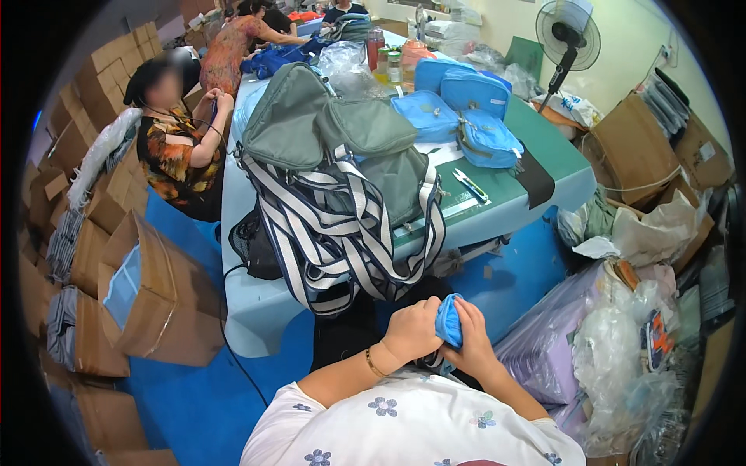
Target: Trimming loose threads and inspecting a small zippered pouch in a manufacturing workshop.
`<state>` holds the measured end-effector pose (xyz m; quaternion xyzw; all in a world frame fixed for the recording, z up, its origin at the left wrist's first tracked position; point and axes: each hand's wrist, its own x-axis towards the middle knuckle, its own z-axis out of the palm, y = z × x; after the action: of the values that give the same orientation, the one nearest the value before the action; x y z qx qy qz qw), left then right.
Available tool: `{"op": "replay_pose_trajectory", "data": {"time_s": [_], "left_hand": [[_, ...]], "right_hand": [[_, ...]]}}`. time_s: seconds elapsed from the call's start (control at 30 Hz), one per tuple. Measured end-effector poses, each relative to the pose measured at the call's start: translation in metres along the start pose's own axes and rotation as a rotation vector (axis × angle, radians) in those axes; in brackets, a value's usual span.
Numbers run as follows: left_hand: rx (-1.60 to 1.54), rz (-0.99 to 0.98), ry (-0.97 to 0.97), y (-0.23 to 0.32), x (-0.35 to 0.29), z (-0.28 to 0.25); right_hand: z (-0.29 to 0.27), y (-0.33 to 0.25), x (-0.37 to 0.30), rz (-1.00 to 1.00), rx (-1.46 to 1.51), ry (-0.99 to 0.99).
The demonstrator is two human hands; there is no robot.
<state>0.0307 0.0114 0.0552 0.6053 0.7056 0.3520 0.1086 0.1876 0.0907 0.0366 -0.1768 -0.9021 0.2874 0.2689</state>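
Observation:
A bunched piece of bright blue fabric (448, 320) is gripped between my two hands, close in front of my body. My left hand (412, 330) closes round its left side, and my right hand (472, 342) presses on it from the right. Which item the fabric belongs to is hidden by my fingers. Just beyond my hands, navy-and-white striped straps (350, 241) hang over the table edge in a tangle. They come from grey-green bags (369, 128) piled on the table.
Several blue pouches (478, 101) lie on the green-topped table (556, 159), near a small cutter (470, 185). Plastic-wrapped bundles (544, 342) stand at my right, and an open cardboard box (167, 291) at my left. A co-worker (179, 140) sits at the table's left side; a fan (567, 35) stands behind.

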Motion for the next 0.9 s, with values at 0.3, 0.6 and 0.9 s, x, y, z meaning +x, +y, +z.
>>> {"op": "replay_pose_trajectory", "data": {"time_s": [0.3,0.6,0.9], "left_hand": [[0.013,0.124,-0.145,0.001,0.001,0.005],[-0.175,0.311,-0.002,-0.005,-0.023,0.01],[-0.5,0.217,0.028,-0.014,-0.019,0.008]], "right_hand": [[0.025,0.042,-0.012,0.075,0.435,0.225],[0.018,0.054,-0.033,0.421,0.37,0.455],[-0.026,0.05,-0.046,0.695,1.091,0.121]]}}
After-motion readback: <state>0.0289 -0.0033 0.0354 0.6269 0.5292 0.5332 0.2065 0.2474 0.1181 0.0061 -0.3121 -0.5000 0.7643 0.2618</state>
